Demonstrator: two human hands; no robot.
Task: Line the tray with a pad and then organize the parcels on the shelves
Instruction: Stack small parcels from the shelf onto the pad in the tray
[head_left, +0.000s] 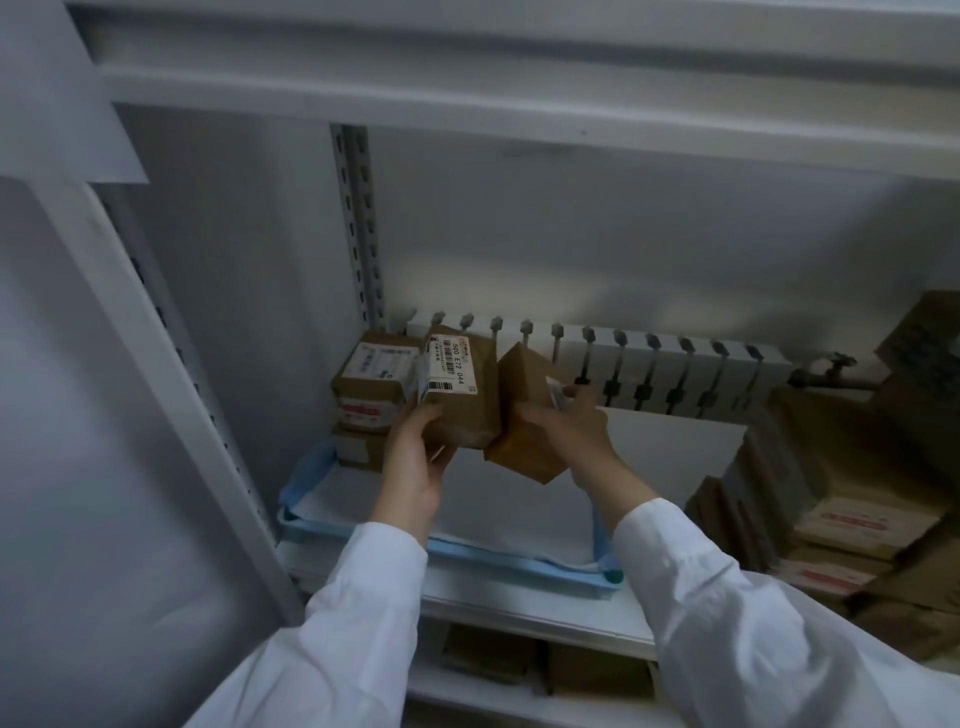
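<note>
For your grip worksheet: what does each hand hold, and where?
Left hand grips the labelled parcel by its lower end; right hand grips the plain parcel by its right side.

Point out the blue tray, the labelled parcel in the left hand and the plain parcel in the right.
blue tray (545, 574), head view, front rim
labelled parcel (480, 395), head view, brown face beside label
plain parcel (522, 371), head view, upper face

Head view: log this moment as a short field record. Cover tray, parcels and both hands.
tray: blue, on shelf, lined with white pad
stacked parcels: in back-left corner of tray
left hand: holds labelled parcel from below, over tray
right hand: grips plain parcel, tilted, beside labelled one
parcel pile: right of tray
</note>
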